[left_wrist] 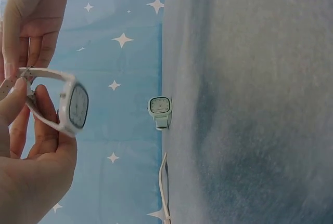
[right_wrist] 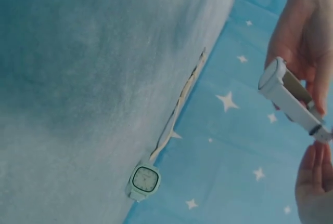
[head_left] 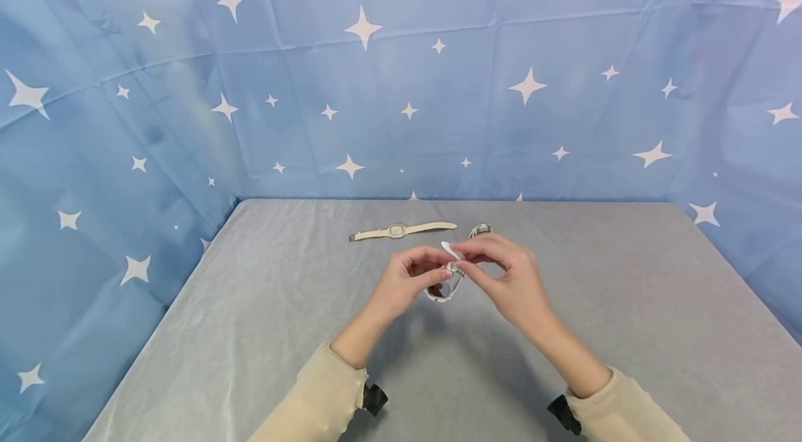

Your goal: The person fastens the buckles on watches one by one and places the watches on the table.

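Note:
Between both hands, above the table, a white wristwatch is held with its strap bent into a loop and its dial hanging low. My left hand pinches the strap near the buckle with thumb and fingers. Thumb and index finger of my right hand pinch the strap from the other side, close to its white free end. The dark-rimmed square dial faces away from the fingers in the left wrist view. Fingers hide much of the buckle, so whether the strap is fastened is unclear.
Farther back on the grey table a beige watch lies stretched flat. A pale green watch with a square dial stands to its right, partly behind my right hand in the head view. A blue star-patterned cloth hangs behind the table.

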Action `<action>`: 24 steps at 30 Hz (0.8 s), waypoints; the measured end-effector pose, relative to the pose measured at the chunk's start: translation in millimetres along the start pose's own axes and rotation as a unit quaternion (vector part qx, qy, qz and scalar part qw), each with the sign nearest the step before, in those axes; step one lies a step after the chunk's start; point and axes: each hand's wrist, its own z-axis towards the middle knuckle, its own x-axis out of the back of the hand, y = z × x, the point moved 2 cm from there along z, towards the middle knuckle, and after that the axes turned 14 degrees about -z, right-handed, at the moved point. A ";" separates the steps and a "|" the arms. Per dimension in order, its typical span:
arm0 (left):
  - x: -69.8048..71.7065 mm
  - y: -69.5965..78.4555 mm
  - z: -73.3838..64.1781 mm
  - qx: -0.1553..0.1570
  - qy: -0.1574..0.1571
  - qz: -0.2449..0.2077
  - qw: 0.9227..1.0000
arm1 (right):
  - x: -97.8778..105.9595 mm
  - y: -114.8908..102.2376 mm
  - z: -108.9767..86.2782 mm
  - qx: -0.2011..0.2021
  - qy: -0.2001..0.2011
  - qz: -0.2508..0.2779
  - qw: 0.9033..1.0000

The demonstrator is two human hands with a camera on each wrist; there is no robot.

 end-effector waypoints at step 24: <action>-1.1 6.8 0.9 0.001 0.012 0.029 1.000 | 14.3 3.0 -3.4 0.028 -0.017 -0.110 0.993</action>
